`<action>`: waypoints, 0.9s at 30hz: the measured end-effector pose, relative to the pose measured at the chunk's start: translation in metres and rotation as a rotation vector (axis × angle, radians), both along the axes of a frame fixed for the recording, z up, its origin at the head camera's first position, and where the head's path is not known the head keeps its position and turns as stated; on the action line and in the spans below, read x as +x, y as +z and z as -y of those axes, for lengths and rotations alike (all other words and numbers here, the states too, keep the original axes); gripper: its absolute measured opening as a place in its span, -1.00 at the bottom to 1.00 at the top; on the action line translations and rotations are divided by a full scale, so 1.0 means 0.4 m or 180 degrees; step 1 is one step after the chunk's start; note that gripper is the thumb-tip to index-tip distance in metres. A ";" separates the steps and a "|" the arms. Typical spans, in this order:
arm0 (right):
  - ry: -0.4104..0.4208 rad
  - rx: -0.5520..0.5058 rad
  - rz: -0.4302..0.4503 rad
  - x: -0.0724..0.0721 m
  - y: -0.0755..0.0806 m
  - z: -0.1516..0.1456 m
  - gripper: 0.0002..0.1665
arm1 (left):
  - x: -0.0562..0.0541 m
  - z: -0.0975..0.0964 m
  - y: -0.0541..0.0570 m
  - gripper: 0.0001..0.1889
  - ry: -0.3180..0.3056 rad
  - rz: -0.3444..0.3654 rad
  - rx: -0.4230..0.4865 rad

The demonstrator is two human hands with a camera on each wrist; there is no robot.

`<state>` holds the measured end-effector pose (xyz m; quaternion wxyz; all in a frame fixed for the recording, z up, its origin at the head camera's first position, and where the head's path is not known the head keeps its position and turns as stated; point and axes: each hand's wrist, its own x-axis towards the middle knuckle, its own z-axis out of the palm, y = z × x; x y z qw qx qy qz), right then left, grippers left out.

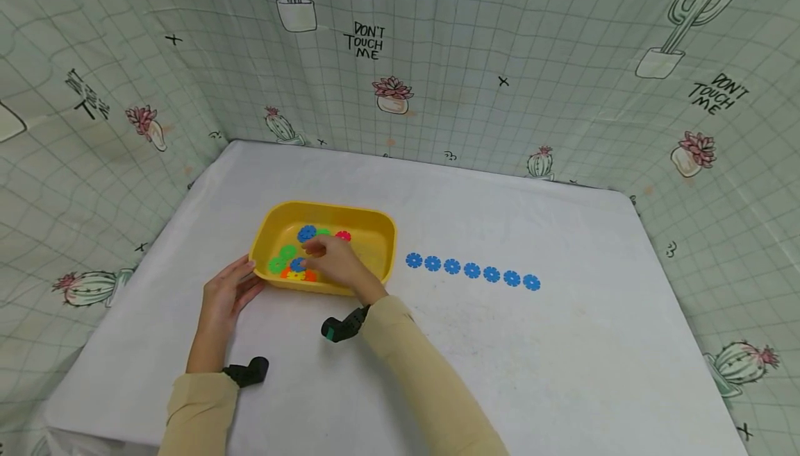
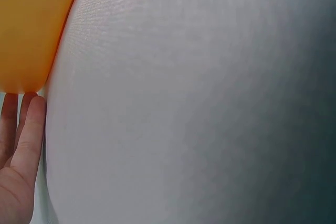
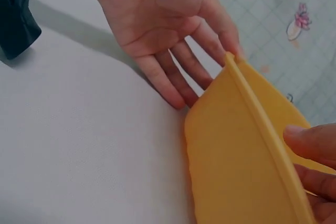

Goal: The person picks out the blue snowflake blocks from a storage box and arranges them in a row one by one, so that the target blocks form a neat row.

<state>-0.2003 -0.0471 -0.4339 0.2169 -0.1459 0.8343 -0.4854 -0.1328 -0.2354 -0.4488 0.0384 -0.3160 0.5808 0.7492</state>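
- Right hand [image 1: 337,262]: reaches into the yellow tray [image 1: 380,237] over its near wall, palm down. Thumb and forefinger stand slightly apart; the right wrist view shows a gap between their tips, nothing seen between them.
- Blue piece [image 1: 296,264] lies on the tray floor right at the thumb tip; whether thumb and piece touch, I cannot tell.
- Left hand [image 1: 221,296]: fingers extended and spread, touching the tray at its near left corner. Right wrist view: one fingertip at the rim, others against the outer wall.
- Tray contents, mostly left half: two green pieces [image 1: 282,259] beside the blue one, orange and yellow pieces [image 1: 296,276] near the front wall; another blue piece [image 1: 307,234], a green one and a red piece [image 1: 342,236] toward the back.
- Row of seven blue pieces [image 1: 471,271]: on the table [image 1: 594,359], right of the tray, evenly spaced, slanting slightly nearer toward its right end.
- Edges: tray wall rises between right hand and row. White tabletop runs on beyond the row to the right edge, also behind the tray to the patterned cloth [image 1: 437,46].
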 end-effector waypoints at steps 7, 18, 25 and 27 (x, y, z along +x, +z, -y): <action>-0.0083 -0.0051 0.0350 -0.019 -0.018 0.026 -0.60 | 0.001 0.001 0.001 -0.31 0.0046 -0.0024 0.0068; -0.0157 0.0211 0.0362 -0.034 -0.055 0.063 -0.67 | 0.003 0.002 0.006 -0.32 0.0011 -0.0076 0.0265; -0.0068 0.0545 0.0240 -0.038 -0.047 0.078 -0.70 | 0.002 0.005 0.005 -0.33 -0.0022 -0.0094 0.0251; -0.0067 0.0575 0.0221 -0.039 -0.048 0.080 -0.71 | 0.002 0.005 0.005 -0.33 -0.0026 -0.0079 0.0232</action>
